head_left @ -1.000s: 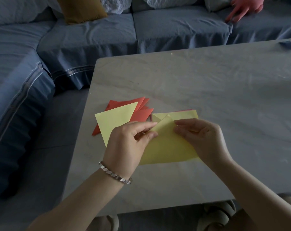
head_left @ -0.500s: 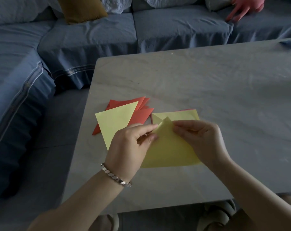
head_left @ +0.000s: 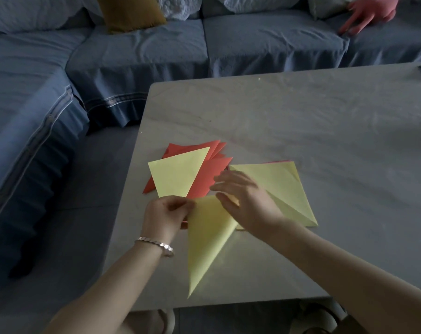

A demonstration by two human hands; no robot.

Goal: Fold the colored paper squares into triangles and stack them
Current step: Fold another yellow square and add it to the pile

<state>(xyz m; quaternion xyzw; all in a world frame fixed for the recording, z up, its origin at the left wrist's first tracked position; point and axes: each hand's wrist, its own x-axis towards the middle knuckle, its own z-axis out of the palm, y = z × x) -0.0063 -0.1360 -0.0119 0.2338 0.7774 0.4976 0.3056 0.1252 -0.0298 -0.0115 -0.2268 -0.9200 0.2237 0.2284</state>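
Note:
My left hand (head_left: 166, 214) pinches the top corner of a yellow folded triangle (head_left: 208, 239), which hangs point-down over the table's near edge. Blurred with motion, my right hand (head_left: 243, 201) hovers with fingers spread just right of that corner, above a pile of flat yellow squares (head_left: 281, 186) with a pink edge showing at the back. A stack of folded triangles lies to the left: a yellow triangle (head_left: 178, 174) on top of several red triangles (head_left: 211, 172).
The grey table (head_left: 301, 121) stretches to the right and back. A blue-covered sofa (head_left: 137, 51) wraps around the left and far sides, with a mustard cushion (head_left: 129, 13). Another person's hand (head_left: 371, 13) rests on the sofa at top right.
The yellow sheet, held in both hands before, is now a folded triangle lifted off the pile toward me by my left hand. My right hand has let go and opened.

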